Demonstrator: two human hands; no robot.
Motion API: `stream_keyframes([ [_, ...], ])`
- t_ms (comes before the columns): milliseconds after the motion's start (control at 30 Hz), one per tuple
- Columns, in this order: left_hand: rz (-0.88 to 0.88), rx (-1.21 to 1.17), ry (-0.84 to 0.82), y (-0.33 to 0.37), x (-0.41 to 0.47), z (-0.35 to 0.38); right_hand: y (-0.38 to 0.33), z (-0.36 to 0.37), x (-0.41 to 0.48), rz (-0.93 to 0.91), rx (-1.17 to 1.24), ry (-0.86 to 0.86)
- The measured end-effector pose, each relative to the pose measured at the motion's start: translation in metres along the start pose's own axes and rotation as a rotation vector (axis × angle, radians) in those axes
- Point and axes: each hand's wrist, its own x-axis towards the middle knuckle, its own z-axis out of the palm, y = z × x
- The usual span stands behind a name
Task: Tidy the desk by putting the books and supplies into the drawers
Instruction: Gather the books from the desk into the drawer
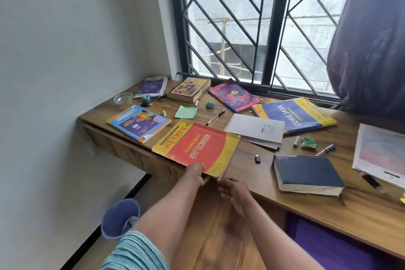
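Red-and-yellow "Advanced Java" book (197, 147), worn at its edges, overhangs the near-left edge of the wooden desk (247, 160). The left hand (196, 173) pinches its near edge, fingertips hidden beneath the cover. The right hand (235, 193), motion-blurred, hovers empty beside the corner, fingers loosely extended.

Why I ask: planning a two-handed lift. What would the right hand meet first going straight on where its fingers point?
Probably the near corner of the red Advanced Java book, just ahead of the right hand; depth is unclear.
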Motion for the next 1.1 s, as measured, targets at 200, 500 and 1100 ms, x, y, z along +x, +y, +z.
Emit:
stream_keyframes([
  [200, -0.036, 0.099, 0.011, 0.008, 0.004, -0.013, -0.007, 0.01, 0.004, 0.009, 0.164, 0.017],
  [500, 0.183, -0.065, -0.05, 0.004, -0.019, -0.024, -0.021, 0.034, 0.013, 0.082, 0.417, 0.02],
  [1100, 0.5, 0.219, -0.14, -0.013, -0.073, -0.099, -0.01, 0.087, -0.028, -0.161, 0.621, 0.248],
])
